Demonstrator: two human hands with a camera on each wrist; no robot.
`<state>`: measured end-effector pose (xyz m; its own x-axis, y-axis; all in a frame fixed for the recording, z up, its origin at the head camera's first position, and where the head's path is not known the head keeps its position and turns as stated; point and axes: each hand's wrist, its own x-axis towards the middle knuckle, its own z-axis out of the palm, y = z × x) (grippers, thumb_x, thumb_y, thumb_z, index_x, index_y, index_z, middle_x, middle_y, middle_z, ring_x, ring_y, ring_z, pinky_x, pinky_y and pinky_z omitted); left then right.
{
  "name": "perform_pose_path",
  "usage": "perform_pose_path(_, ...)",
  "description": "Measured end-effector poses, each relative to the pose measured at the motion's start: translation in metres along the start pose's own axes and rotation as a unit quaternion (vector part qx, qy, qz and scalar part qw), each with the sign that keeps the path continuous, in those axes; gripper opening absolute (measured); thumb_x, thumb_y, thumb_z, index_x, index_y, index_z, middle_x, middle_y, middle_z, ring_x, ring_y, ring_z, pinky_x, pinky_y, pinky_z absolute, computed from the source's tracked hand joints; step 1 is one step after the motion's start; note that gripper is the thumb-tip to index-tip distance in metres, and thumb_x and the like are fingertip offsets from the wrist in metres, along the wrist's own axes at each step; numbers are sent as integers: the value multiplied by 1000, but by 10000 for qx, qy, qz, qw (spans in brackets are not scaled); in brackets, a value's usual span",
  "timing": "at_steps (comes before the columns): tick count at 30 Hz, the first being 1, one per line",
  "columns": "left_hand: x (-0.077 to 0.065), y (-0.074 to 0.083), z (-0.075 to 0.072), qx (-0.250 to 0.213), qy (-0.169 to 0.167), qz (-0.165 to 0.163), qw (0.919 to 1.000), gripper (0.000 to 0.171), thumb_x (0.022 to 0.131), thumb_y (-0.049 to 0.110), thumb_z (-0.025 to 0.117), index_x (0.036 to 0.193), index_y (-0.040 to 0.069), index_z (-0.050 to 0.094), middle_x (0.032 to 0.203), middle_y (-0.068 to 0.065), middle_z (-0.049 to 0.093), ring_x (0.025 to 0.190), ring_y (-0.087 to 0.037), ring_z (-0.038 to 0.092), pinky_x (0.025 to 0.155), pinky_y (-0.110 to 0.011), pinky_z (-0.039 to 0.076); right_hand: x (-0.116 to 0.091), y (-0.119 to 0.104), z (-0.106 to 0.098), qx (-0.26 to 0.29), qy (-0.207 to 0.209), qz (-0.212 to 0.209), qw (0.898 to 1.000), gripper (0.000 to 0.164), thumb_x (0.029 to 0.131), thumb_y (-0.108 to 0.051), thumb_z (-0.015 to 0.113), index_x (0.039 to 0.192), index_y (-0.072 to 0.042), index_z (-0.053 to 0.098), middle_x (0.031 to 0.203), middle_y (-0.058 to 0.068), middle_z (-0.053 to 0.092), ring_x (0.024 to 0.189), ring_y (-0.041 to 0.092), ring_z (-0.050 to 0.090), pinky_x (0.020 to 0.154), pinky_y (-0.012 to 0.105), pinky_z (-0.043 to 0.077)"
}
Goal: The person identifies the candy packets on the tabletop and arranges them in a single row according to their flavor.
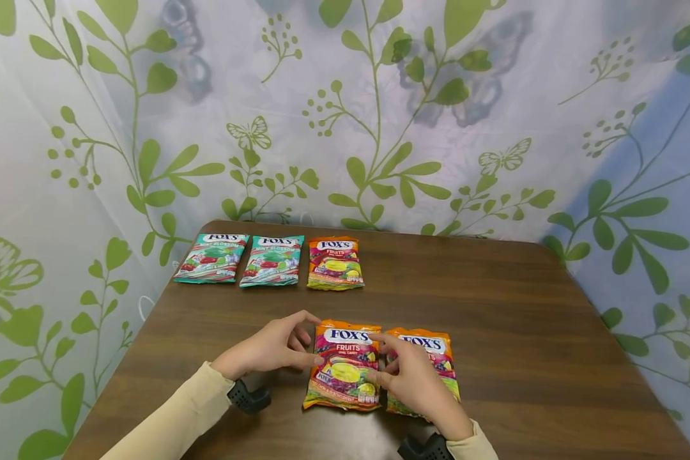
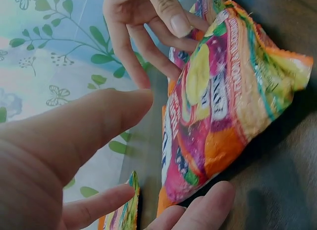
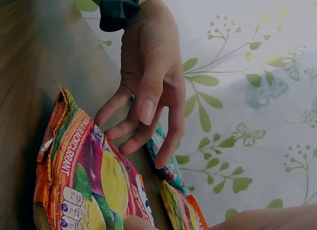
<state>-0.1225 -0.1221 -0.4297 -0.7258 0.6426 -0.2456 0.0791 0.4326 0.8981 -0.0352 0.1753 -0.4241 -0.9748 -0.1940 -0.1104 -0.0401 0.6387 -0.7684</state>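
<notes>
An orange-and-purple Fox's Fruits candy bag (image 1: pixel 344 374) lies face up near the front of the table. My left hand (image 1: pixel 276 345) is at its left edge, thumb and fingers spread apart around that side. Over the bag's right edge is my right hand (image 1: pixel 408 374), its thumb touching the bag in the right wrist view. A second Fox's Fruits bag (image 1: pixel 428 343) lies just to the right, partly hidden beneath the right hand. Neither hand visibly pinches a bag; the undersides of the fingers are partly hidden.
Along the back left of the brown wooden table (image 1: pixel 494 300) lie two teal Mint Blossom bags (image 1: pixel 213 259) and another Fox's Fruits bag (image 1: pixel 336 263), in a row. A leaf-patterned curtain (image 1: pixel 345 128) hangs behind and beside the table.
</notes>
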Motion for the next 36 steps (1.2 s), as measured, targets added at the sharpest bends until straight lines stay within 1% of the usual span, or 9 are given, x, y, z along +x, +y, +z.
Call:
perform_pose_path(5,-2,0,5,-261,-125,4,9996,68,97,23,87,152,2,52,120,-19,63,95,-24,74,79,-39,63,2,3,2,-63,-75,32,9999,63,88,-15,95,144,-5,69,119,15,72,76,16,65,65,30,57)
perform_pose_path(10,-2,-4,9,-111,-99,80,9999,65,97,22,87,149,2,55,119,-17,64,96,-23,72,81,-36,60,3,5,4,-50,-131,16,9999,64,88,-14,95,145,-5,68,115,13,70,76,15,65,65,29,57)
perform_pose_path(16,6,-16,14,129,-82,493,9987,63,96,35,88,143,3,60,115,-10,64,93,-19,71,80,-35,59,4,6,4,-91,-177,-25,9998,64,87,-16,95,144,-5,69,109,8,67,78,17,64,68,30,56)
perform_pose_path(20,15,-38,17,327,-51,969,9947,66,95,41,88,143,5,59,112,-7,63,90,-15,70,76,-33,60,4,9,5,-115,-208,-97,9997,64,87,-16,96,144,-5,70,116,10,67,81,15,66,72,30,58)
perform_pose_path(25,28,-65,24,183,129,1052,9942,66,91,38,93,142,10,62,114,-8,59,90,-18,69,78,-34,61,4,12,6,-127,-182,-197,9996,63,86,-17,96,142,-4,70,120,13,67,79,12,67,72,30,58)
perform_pose_path(27,36,-83,27,233,213,1201,9923,65,90,41,93,141,15,63,114,-6,58,89,-16,69,78,-31,61,4,13,7,-128,-170,-204,9996,64,85,-17,97,142,-4,70,122,14,66,79,13,67,71,30,57)
perform_pose_path(29,41,-93,29,232,292,1306,9907,63,89,44,93,139,19,64,114,-2,57,88,-12,68,77,-29,60,4,14,7,-122,-156,-212,9996,64,85,-16,97,142,-4,70,122,14,66,79,13,66,70,29,56)
perform_pose_path(31,37,-85,30,259,337,1350,9899,61,90,42,93,138,18,64,114,-3,57,88,-14,68,77,-29,61,4,14,8,-118,-127,-227,9996,64,84,-16,98,141,-4,71,120,13,66,78,14,65,70,29,56)
perform_pose_path(36,12,-27,30,398,407,980,9936,56,91,15,92,137,1,64,111,-11,57,90,-23,65,76,-28,58,4,16,9,-59,-20,-302,9995,63,82,-14,99,138,-3,72,111,9,64,79,15,65,71,29,56)
